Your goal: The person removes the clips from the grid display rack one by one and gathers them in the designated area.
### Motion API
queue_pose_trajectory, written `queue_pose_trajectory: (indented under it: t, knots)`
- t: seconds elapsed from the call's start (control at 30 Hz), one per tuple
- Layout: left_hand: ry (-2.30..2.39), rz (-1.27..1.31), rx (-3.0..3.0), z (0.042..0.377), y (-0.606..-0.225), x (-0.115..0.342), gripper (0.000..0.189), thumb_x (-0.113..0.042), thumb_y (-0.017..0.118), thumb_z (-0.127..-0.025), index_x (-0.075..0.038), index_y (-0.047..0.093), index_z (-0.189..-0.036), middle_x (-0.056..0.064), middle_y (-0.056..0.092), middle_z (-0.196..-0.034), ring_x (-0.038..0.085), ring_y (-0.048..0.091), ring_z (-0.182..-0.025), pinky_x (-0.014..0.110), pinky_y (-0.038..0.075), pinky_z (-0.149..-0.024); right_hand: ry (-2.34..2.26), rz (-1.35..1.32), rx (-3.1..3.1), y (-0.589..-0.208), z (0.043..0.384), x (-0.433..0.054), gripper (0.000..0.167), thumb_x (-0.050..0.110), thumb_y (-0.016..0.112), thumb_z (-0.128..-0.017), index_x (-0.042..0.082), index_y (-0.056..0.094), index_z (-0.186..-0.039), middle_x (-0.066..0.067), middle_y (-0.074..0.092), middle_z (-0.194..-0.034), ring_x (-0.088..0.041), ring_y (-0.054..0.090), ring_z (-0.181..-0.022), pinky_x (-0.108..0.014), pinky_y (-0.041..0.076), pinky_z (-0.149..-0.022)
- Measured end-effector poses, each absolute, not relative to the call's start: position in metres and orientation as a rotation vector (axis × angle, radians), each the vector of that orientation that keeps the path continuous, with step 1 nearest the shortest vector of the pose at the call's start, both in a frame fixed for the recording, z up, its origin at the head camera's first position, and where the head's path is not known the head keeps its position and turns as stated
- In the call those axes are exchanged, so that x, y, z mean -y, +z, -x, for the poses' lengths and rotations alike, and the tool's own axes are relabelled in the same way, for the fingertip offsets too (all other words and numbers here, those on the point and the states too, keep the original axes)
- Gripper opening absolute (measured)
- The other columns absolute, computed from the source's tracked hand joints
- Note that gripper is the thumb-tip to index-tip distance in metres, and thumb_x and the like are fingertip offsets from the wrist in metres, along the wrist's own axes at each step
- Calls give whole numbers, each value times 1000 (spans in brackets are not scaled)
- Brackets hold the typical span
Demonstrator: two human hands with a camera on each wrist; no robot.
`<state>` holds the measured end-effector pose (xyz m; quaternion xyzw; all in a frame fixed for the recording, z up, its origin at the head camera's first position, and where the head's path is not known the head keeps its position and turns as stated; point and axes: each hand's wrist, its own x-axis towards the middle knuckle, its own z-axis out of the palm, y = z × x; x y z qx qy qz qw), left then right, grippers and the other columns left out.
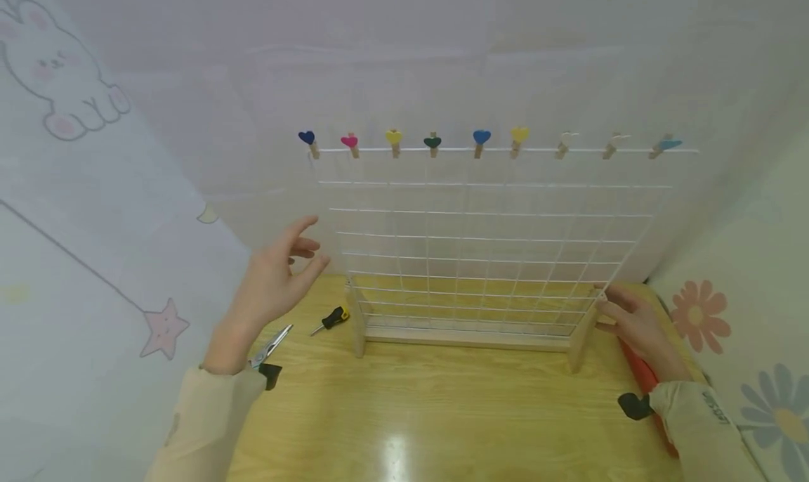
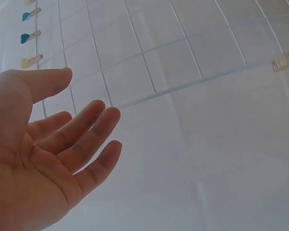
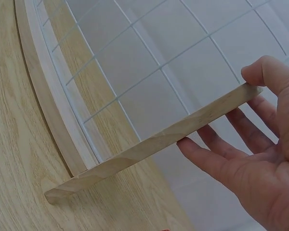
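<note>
A white wire grid panel (image 1: 487, 239) stands upright in a wooden base (image 1: 468, 337) on the table. Several small wooden clothespins with coloured hearts, such as a blue heart clothespin (image 1: 482, 139), line its top wire. My right hand (image 1: 638, 325) grips the right wooden upright (image 3: 154, 139), thumb over its top end and fingers along its outer side. Beside the grid's left edge my left hand (image 1: 274, 275) is raised in the air. Its fingers are loosely bent and apart, with nothing in them, as the left wrist view (image 2: 53, 149) shows.
A black and yellow screwdriver (image 1: 333, 318) lies left of the base, with metal-jawed pliers (image 1: 272, 345) partly behind my left wrist. Something red (image 1: 641, 369) lies under my right forearm. Pale cloth (image 1: 442, 81) with printed drawings hangs behind and at both sides.
</note>
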<state>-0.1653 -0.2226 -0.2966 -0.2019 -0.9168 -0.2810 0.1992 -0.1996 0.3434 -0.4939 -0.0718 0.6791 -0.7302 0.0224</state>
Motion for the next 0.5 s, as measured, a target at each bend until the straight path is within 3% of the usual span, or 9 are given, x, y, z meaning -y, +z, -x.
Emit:
queue_pose_trajectory:
  t: [0.2,0.5]
  knots:
    - [-806,518,2447,172,-274,222,53,-13,67,-90,-2,45,-137,18,69,-100,32,66,-89,49,53,-74,-2149,189,-2250,-493,199,-343,42,11,55,-98,0,44,-137,11,56,-116,-2,62,-96,-28,57,-73]
    - [-862,483,2370,188,-242,223,50,-12,68,-89,-4,49,-134,17,68,-104,29,67,-90,42,54,-74,-2196,219,-2201,-497,199,-343,39,6,53,-98,-1,44,-134,9,58,-112,-2,62,-94,-27,57,-72]
